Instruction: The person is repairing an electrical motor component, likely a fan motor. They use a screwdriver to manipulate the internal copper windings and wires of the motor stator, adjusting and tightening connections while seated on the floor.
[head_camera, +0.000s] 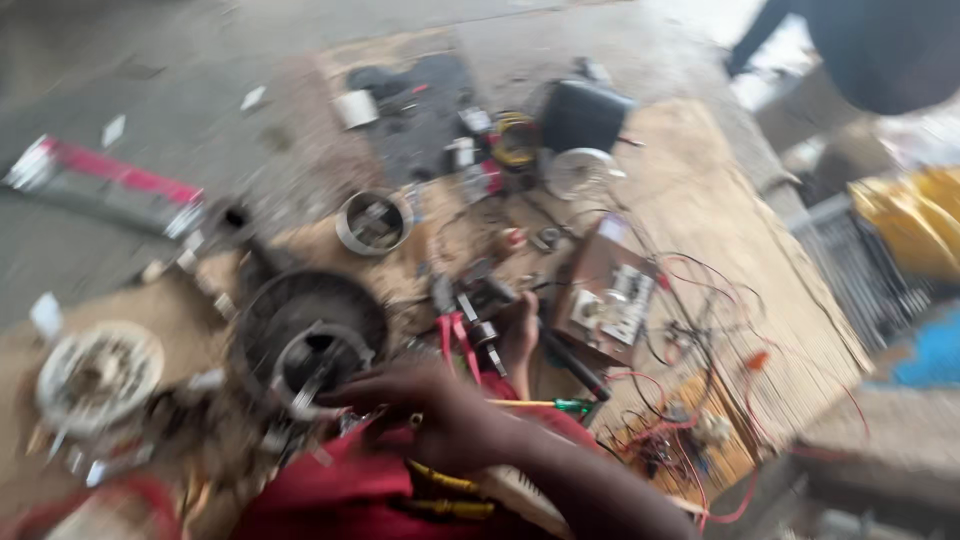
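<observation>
Head view, blurred by motion; I list what I can make out. Right hand (440, 410): reaches across from lower right, fingers curled and pressed together at the rim of a dark round motor part (315, 345), touching it; I cannot tell whether it pinches anything. Left hand (518, 335): mostly hidden behind the right, closed around a dark tool handle (572, 368) beside red-handled pliers (455, 340). Motor part: lies at centre left on a worn, board-covered desk (740, 300). Nearby: green-handled screwdriver (560, 405) just below the left hand; brown box with white parts (608, 300) to its right; tangled red wires (700, 400); metal ring (373, 222) farther up; pale round winding (98, 375) at far left; red cloth (340, 490) in the foreground.
</observation>
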